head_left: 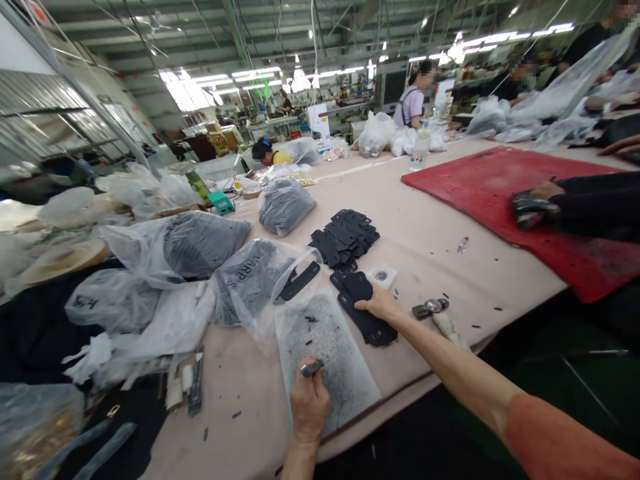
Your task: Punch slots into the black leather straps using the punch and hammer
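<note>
My left hand (pixel 309 403) is closed round a short metal tool (pixel 313 367), probably a punch; its lower end is hidden. It is above a pale, worn board (pixel 327 333) marked with dark specks and small black scraps. Further right, my right hand (pixel 383 305) grips a dark flat piece (pixel 356 285) between thumb and fingers, over a stack of similar black pieces (pixel 370 325). Behind that stack lies a larger heap of black pieces (pixel 345 233). A hammer (pixel 440 313) with a metal head rests right of my right forearm.
Clear plastic bags (pixel 250 273) of dark pieces crowd the left side. A small white dish (pixel 384 275) holds dark bits. At right, another person's sleeved arm (pixel 595 193) reaches over a red board (pixel 480 180). A teal box (pixel 221 202) and a bottle (pixel 420 150) stand further back.
</note>
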{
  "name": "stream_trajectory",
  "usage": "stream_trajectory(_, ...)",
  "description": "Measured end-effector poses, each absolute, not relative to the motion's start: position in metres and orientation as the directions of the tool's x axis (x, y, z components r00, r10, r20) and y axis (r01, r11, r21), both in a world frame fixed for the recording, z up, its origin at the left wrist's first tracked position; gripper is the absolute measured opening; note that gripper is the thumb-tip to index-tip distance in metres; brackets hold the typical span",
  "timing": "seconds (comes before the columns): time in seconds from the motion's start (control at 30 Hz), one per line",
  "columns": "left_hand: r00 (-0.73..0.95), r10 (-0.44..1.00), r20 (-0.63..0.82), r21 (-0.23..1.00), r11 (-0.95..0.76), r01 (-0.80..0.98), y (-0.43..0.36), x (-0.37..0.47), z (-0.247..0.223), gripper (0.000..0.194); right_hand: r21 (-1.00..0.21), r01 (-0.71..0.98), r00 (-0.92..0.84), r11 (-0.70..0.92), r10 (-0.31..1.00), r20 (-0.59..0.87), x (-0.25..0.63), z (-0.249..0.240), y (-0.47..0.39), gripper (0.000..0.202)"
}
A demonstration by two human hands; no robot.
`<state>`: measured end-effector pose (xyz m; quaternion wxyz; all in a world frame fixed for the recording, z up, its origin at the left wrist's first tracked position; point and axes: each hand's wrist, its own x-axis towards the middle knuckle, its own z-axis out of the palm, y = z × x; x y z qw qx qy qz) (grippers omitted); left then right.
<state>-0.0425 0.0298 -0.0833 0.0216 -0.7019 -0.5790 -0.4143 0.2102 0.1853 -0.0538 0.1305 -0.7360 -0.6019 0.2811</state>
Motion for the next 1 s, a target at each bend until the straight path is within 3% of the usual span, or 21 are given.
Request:
stream_trajectory(0.2,0.005,0.796,0.605,0.404,-0.312,0.86,0.03,-0.041,-0.078,0.018,-0.552,0.774,0.166,-0.31,0.941,-0.294,0.228,-0.053,0.224,0.068)
stream_trajectory(0.5,-0.031,0.824,0.566,0.444,-0.273,0.853,0.028,-0.037,-0.073,0.02,-0.537,0.792,0.147,-0.291,0.944,-0.295,0.256,-0.064,0.257,0.07)
stream_trajectory(0.63,-0.013,0.808,0.59,0.411,-0.287,0.865,0.029,-0.038,-0.077,0.019,-0.547,0.813,0.051,-0.201,0.96,-0.276,0.259,-0.063,0.249,0.069)
stream_trajectory(0.83,-0.007,0.797,0.604,0.414,-0.306,0.857,0.029,-0.041,-0.08,0.016,-0.634,0.772,-0.255,0.04,0.934,-0.252,0.275,-0.055,0.236,0.078)
stream_trajectory(1.0,-0.038,0.81,0.586,0.457,-0.291,0.841,0.028,-0.041,-0.081,0.016,-0.625,0.776,-0.325,0.088,0.904,-0.277,0.278,-0.05,0.231,0.078)
